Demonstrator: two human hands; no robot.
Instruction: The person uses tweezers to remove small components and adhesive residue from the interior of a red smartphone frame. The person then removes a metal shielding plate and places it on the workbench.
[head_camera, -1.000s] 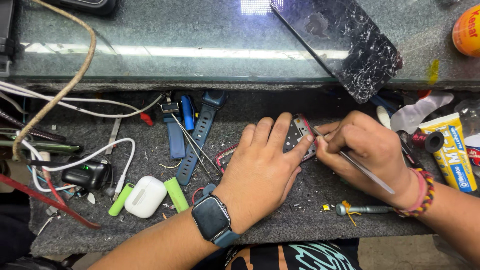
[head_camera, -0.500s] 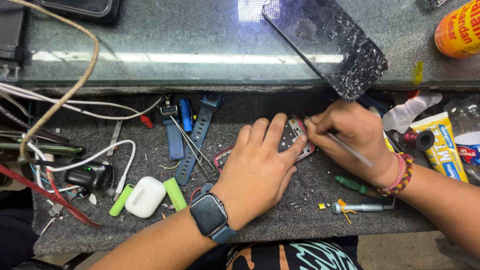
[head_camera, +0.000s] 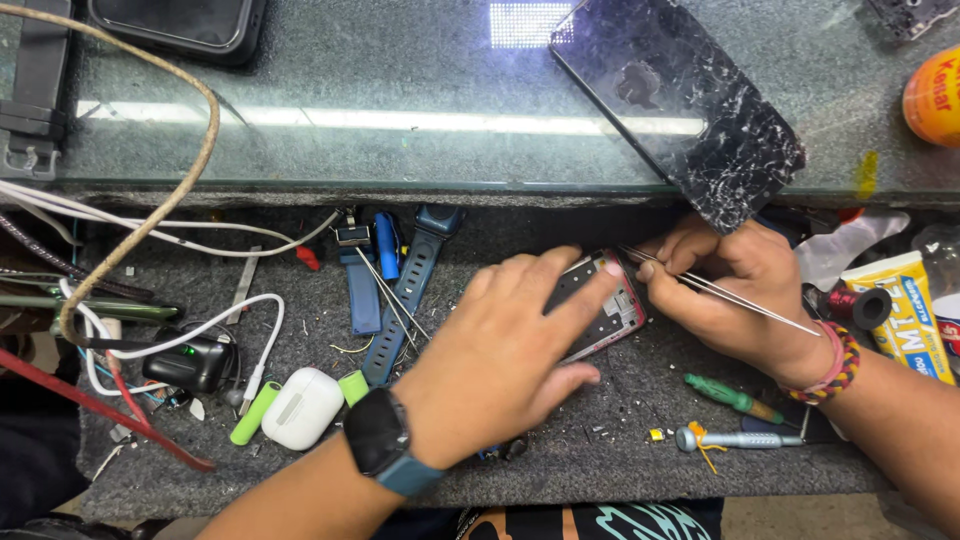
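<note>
While the left hand lies flat and spread over the opened phone at the middle of the frame, its fingers pressing the frame down onto the grey mat of the table, the right hand works at the phone's upper right edge with a pair of thin metal tweezers. The left grip is open, palm down, pinning rather than clasping; the right grip is closed on the tweezers, thumb and forefinger pinching them near the tips, the long end slanting away toward the wrist with its beaded bracelet.

Judging from how things lie, the work is midway: the phone's back is already off and its dark insides show, and a cracked black glass panel rests on the raised glass shelf at upper right. Whatever the tweezers are picking at is too small to tell, and nothing suggests reassembly has begun.

The left wrist wears a dark smartwatch and the forearm comes in from the bottom centre; the right forearm enters from the lower right. Just below the right hand lie a green-handled screwdriver and a grey one. To the left sit blue watch straps, a white earbud case and tangled white cables.
</note>
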